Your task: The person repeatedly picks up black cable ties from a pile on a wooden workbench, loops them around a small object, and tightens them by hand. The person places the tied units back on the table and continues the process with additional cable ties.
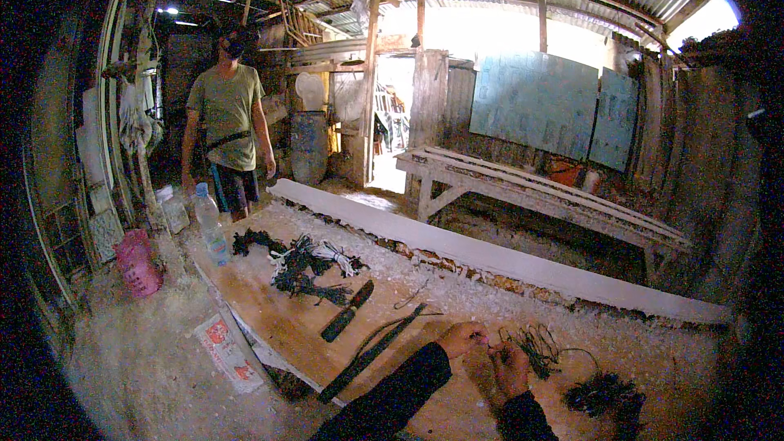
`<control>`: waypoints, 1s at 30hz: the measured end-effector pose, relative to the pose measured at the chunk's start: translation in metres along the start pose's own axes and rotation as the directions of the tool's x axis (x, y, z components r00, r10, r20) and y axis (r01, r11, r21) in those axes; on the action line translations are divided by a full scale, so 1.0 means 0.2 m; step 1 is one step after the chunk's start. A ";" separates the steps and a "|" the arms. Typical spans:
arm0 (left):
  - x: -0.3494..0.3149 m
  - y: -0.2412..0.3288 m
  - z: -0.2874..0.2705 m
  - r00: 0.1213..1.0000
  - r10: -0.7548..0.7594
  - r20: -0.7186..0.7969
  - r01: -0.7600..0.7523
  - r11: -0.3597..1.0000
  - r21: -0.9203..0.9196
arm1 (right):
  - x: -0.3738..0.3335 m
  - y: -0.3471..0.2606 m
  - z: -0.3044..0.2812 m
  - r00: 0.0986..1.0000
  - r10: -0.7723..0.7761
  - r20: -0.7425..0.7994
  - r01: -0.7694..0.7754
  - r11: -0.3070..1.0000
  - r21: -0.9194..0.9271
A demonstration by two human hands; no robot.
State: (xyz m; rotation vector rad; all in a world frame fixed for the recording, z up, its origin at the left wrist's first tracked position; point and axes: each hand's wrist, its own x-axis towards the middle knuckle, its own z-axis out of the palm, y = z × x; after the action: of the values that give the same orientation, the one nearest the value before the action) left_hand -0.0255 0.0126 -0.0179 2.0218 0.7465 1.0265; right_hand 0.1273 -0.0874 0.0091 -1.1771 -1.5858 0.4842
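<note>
Over the near part of a wooden table (269, 310), my left hand (461, 340) and my right hand (510, 367) are close together. The fingers of both are closed in a pinch, and what is between them is too small to make out. Just right of my right hand lie loose loops of thin dark cord (541, 351), with a bundle of black strands (606, 398) beyond. Left of my left hand are a long dark flat strip (371, 357), a thin cord (400, 321) and a knife-like tool with a dark handle (347, 312).
Black and white strand bundles (306, 268) and a clear plastic bottle (211, 224) stand farther left. A white raised ledge (490, 249) borders the far side. A person (229, 114) stands at the far left, near a pink sack (138, 263). A wooden bench (539, 192) stands behind.
</note>
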 end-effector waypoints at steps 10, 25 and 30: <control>0.00 0.03 0.07 0.995 0.005 -0.101 -0.016 0.994 -0.108 | 0.00 -0.09 -0.04 0.995 -0.058 -0.080 0.045 0.987 -0.156; 0.01 -0.05 0.13 1.000 0.017 0.007 -0.016 0.994 -0.110 | 0.01 0.00 0.00 0.977 0.178 -0.114 -0.126 0.925 0.358; -0.01 -0.01 0.16 0.986 -0.028 0.162 0.048 0.991 -0.124 | 0.04 -0.10 -0.02 0.928 0.368 -0.051 -0.228 0.672 0.705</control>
State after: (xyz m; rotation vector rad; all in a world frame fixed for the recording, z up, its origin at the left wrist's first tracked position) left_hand 0.0003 0.0011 -0.0335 1.9459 0.6163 0.8560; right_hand 0.1233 -0.0906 0.0299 -0.8508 -0.8891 1.0499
